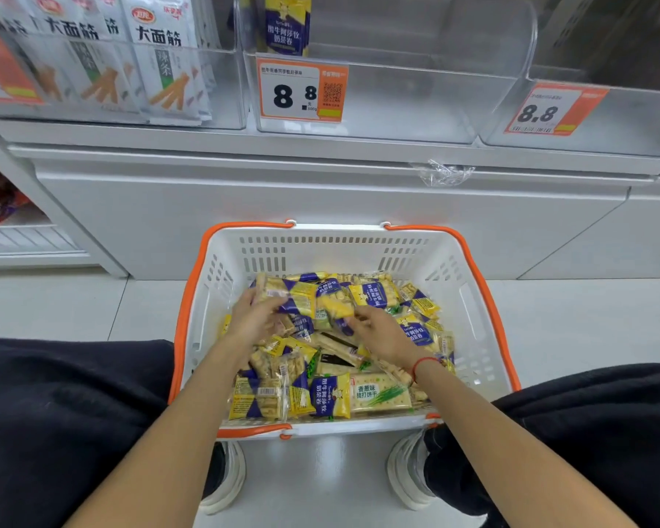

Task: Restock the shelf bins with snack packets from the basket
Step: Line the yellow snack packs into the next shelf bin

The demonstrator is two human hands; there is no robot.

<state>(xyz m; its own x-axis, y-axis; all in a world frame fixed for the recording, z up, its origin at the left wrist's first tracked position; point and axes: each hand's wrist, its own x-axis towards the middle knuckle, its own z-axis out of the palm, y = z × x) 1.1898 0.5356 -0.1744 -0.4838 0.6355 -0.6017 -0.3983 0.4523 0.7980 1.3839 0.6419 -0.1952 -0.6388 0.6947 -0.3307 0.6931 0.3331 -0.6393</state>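
Both hands are down in the white basket (484, 322), which sits on the floor between the person's knees, heaped with yellow-and-purple snack packets (322, 396). The left hand (254, 318) has its fingers curled round a packet at the far left of the heap; the right hand (378, 331) pinches another yellow packet by its edge, though motion blur makes the exact hold hard to read.

The matching shelf bin (378, 108) stands above, behind the 8.8 price tag (302, 91), nearly bare — a single packet (284, 24) leans at its back left.

The main risk, as I judge it, is mixing stock: a green-printed cracker packet (380, 394) lies among the purple ones at the near edge (others may be buried), and a hasty handful could carry one into the wrong bin. The wrappers look slick, so an edge pinch could slip on the lift and drop a packet to the floor. The bin's clear front wall is tall too — packets tossed rather than placed may catch on it or land in the neighbouring bin (606, 120).
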